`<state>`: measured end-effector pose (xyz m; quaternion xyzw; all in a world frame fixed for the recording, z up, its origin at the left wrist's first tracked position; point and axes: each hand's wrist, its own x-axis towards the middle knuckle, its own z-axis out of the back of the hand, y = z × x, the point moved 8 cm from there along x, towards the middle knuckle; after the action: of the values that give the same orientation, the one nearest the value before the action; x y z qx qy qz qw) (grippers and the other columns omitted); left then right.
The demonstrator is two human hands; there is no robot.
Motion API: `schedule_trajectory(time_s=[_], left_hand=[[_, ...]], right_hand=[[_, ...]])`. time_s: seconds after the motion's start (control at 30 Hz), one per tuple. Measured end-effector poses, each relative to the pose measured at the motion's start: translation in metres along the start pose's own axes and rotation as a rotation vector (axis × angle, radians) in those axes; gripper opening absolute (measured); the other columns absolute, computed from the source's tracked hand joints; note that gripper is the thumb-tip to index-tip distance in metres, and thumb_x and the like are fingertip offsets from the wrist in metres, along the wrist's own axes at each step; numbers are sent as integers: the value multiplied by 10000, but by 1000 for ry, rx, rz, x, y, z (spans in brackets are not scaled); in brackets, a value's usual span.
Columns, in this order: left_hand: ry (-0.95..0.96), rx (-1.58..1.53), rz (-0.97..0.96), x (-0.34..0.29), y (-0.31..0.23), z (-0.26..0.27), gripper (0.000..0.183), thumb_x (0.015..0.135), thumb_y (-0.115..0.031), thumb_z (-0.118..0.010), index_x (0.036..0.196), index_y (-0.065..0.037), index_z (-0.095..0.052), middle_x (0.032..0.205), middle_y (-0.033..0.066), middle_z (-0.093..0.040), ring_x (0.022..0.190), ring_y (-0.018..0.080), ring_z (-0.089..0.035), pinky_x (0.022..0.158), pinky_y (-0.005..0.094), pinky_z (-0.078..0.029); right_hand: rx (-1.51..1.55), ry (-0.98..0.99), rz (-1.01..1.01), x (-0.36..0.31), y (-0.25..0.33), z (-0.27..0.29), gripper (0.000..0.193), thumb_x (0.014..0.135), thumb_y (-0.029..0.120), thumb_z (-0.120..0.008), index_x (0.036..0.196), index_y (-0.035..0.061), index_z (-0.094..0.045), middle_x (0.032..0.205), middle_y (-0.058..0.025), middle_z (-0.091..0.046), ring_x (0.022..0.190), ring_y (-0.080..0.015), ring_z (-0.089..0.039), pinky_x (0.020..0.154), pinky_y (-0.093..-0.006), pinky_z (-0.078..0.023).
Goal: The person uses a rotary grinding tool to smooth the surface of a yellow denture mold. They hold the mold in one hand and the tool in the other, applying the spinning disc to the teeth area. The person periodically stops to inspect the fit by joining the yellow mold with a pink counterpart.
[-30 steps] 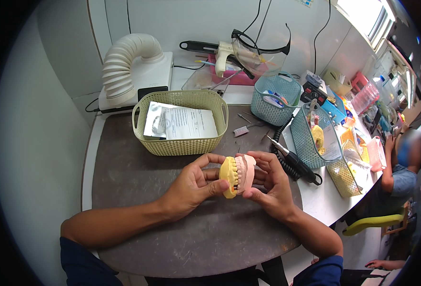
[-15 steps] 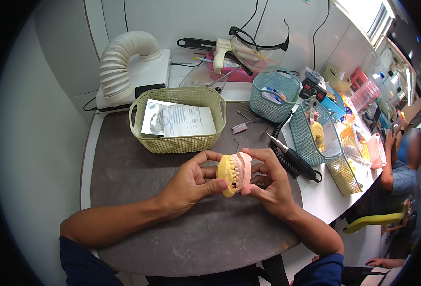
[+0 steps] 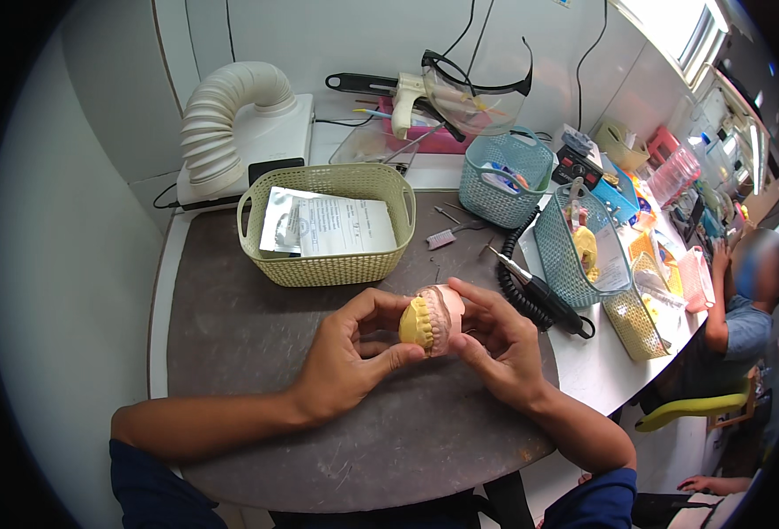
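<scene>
Both hands pinch one dental model.

Left hand (image 3: 347,357) and right hand (image 3: 500,348) clamp fingers on the dental model (image 3: 431,319) (yellow teeth, pink base) above the table's (image 3: 231,326) middle, near the front edge.

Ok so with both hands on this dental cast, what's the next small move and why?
Probably turn the dental model slightly to check how the teeth meet. The left hand pinches the yellow half, the right hand the pink half, and the pair is held closed above the dark mat.
</scene>
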<state>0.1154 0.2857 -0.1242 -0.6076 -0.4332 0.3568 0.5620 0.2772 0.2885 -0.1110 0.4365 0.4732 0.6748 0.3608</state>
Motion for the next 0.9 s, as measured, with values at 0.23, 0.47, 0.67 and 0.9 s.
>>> schedule_trajectory(time_s=[0.23,0.47,0.67,0.9], left_hand=[[-34,50,-82,-2,-3,2,457,874,-43,-698,1297,28,-541,1200,147,-627,1097,194,-620,919,323,-560],[-23,28,-82,-3,-4,1,443,902,-53,-665,1315,27,-524,1224,152,-614,1116,199,-610,939,331,-550],[18,27,-34,-2,-3,1,412,887,-82,-697,1259,7,-543,1213,123,-621,1110,181,-606,936,331,-544],[25,11,-50,0,0,2,379,870,-58,-713,1213,-3,-563,1170,103,-640,1092,166,-612,943,321,-532]], right_hand=[[-29,-8,52,-3,6,1,593,867,10,-693,1403,8,-437,1186,-188,-629,1054,-219,-649,872,-317,-563],[-36,-26,69,-4,9,2,613,837,26,-738,1380,5,-455,1176,-187,-636,1011,-217,-671,854,-311,-574],[-26,-26,50,-4,11,3,599,841,24,-734,1373,-2,-459,1141,-183,-658,992,-206,-677,850,-313,-575],[33,-28,14,-4,5,3,585,846,21,-728,1367,-13,-464,1145,-168,-645,984,-188,-670,844,-296,-572]])
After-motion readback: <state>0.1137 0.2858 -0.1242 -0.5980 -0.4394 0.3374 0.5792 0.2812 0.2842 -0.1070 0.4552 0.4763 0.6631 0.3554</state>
